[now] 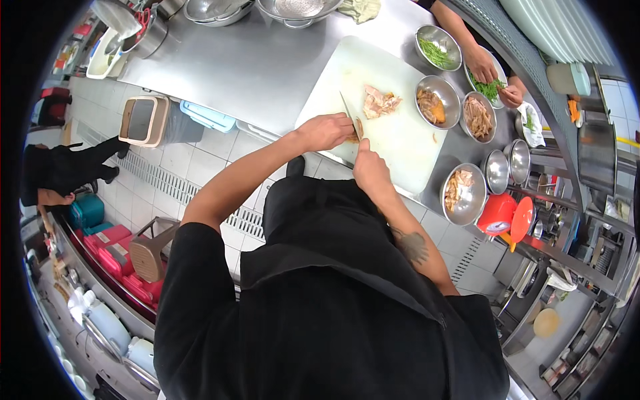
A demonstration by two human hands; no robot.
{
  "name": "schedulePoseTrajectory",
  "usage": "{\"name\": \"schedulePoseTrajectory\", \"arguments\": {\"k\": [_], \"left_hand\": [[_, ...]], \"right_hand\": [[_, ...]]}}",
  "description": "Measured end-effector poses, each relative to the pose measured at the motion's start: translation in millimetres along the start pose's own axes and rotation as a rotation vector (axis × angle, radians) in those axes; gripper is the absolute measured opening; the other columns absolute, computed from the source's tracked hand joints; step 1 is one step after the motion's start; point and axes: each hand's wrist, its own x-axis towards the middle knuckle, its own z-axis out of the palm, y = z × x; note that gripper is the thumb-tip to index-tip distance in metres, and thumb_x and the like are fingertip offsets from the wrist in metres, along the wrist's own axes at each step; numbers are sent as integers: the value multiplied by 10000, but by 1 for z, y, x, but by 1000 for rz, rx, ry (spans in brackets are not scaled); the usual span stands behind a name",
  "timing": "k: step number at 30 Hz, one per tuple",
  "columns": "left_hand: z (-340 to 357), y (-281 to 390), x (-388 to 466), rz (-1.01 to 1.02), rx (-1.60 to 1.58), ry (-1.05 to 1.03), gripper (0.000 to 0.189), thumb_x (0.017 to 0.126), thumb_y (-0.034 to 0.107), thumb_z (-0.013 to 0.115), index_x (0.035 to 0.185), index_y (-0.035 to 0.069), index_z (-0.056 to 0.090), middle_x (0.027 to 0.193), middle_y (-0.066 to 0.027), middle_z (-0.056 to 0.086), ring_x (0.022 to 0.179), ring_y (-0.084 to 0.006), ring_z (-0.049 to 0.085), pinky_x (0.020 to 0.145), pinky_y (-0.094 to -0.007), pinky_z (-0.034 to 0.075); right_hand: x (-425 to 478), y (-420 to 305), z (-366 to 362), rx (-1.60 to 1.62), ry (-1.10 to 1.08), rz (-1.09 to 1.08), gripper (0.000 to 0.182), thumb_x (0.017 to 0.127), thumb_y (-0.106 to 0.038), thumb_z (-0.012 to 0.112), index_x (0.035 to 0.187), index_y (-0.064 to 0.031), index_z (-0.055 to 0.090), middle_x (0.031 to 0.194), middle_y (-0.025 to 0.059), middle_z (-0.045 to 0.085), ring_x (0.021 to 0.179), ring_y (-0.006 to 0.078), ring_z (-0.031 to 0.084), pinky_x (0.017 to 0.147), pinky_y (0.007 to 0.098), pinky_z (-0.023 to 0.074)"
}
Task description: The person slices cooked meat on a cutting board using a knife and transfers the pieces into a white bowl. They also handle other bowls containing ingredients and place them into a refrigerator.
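My right hand [371, 167] grips the handle of a kitchen knife [349, 111], whose blade points up and left over the near edge of a white cutting board [400, 145]. Close against the blade, my left hand [327, 131] presses on a small piece of meat [358, 129], its fingertips partly hidden. Beyond the knife lies a larger piece of cooked meat, seemingly poultry [379, 102], on the board. To the right stand steel bowls, one with meat and a yellowish piece [436, 106], one with sliced meat strips [478, 117] and one with paler pieces [458, 189].
A co-worker's hands [481, 65] handle cut greens over a bowl at the upper right. Nearby are another bowl of greens [436, 52], stacked steel bowls [496, 171] and a red kitchen scale [497, 215]. Left are a bin [145, 121] and another person [65, 167].
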Motion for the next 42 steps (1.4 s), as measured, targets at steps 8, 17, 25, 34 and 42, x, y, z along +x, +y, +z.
{"name": "schedulePoseTrajectory", "arguments": {"k": [8,17,25,34,42], "left_hand": [[-14,-5,-5,64,-23,-18,197,778,58,607,974,36,614,970,-93,568,974,-280,558,833,-381,510],[-17,-13,-5,122,-51,-29,196,798,63,602,991,37,624,1001,-75,586,982,-265,565,849,-368,515],[-19,-14,-16,162,-39,-55,191,772,78,626,959,38,631,985,-70,581,976,-247,570,825,-360,517],[-17,-26,-14,217,-38,-92,184,785,88,618,958,29,602,951,-84,575,937,-264,580,807,-368,518],[-15,-27,-14,205,-9,-132,131,793,93,621,905,36,586,931,-87,568,928,-266,584,785,-374,524]], "right_hand": [[-1,-20,-14,-16,2,6,409,865,-36,410,1259,74,394,871,353,639,820,518,638,754,582,506],[17,-11,13,33,50,-9,471,868,-47,402,1312,89,323,860,378,628,814,549,626,761,595,500],[1,-34,-2,34,61,-15,482,865,-44,406,1315,102,314,843,382,626,799,546,629,754,588,505],[14,-24,20,20,21,69,463,862,-32,421,1311,55,347,918,361,635,854,512,638,785,572,510],[9,-33,19,96,50,60,445,854,-24,420,1284,73,361,864,366,635,844,524,635,782,606,489]]}}
